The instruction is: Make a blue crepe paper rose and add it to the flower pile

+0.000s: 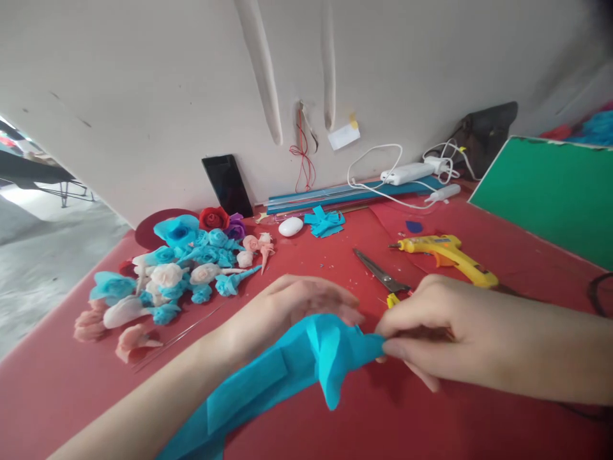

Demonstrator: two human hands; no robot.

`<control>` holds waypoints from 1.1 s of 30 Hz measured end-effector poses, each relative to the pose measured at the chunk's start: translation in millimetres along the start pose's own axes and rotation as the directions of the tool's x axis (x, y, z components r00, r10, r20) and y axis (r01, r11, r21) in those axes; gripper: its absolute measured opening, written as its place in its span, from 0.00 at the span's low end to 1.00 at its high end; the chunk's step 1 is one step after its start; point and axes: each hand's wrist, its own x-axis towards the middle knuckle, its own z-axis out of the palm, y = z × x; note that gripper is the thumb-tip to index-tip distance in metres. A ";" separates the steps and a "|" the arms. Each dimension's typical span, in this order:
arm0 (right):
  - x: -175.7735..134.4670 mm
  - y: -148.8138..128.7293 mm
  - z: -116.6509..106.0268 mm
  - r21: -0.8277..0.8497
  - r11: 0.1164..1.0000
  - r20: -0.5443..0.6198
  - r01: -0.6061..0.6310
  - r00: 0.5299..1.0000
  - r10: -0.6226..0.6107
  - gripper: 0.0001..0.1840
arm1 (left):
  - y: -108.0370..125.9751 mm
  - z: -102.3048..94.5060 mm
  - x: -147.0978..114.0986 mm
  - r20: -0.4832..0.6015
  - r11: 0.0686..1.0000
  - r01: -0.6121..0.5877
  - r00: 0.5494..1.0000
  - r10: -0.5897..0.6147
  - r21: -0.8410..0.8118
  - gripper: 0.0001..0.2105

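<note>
The right hand (431, 329) pinches the blue paper (330, 351) at its narrow end above the red table (383, 425), while whether the left hand (306, 300), curved beside the paper, also grips I cannot tell.

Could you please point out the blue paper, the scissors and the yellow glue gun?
Blue paper (268, 377): head view, on its long flat stretch.
Scissors (380, 273): head view, on the blades.
Yellow glue gun (445, 249): head view, on its body.
</note>
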 end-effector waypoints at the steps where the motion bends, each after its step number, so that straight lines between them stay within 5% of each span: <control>1: 1.6 1.6 3.0 -0.051 0.999 -0.008 -0.002 1.000 0.001 0.18 | 2.8 2.6 -1.0 0.018 0.998 0.029 0.999 -0.030 0.048 0.15; 6: -1.3 6.9 15.5 -0.212 0.975 -0.060 -0.061 0.997 0.049 0.15 | 9.7 12.4 -8.9 0.063 0.905 0.131 0.983 -0.170 0.404 0.13; 11: -3.9 9.5 16.9 -0.259 0.963 -0.124 -0.074 0.991 0.043 0.11 | 1.9 17.7 -13.5 -0.019 0.806 0.124 0.990 -0.139 0.579 0.12; 18: 5.5 10.0 12.6 -0.251 0.965 -0.096 -0.069 0.994 0.046 0.12 | 12.3 28.8 -9.3 -0.126 0.775 0.238 0.971 -0.204 0.585 0.10; 33: 7.0 12.3 9.3 -0.146 0.986 -0.113 -0.082 0.991 0.066 0.16 | 8.6 29.1 -7.0 -0.213 0.824 0.201 0.972 -0.100 0.529 0.08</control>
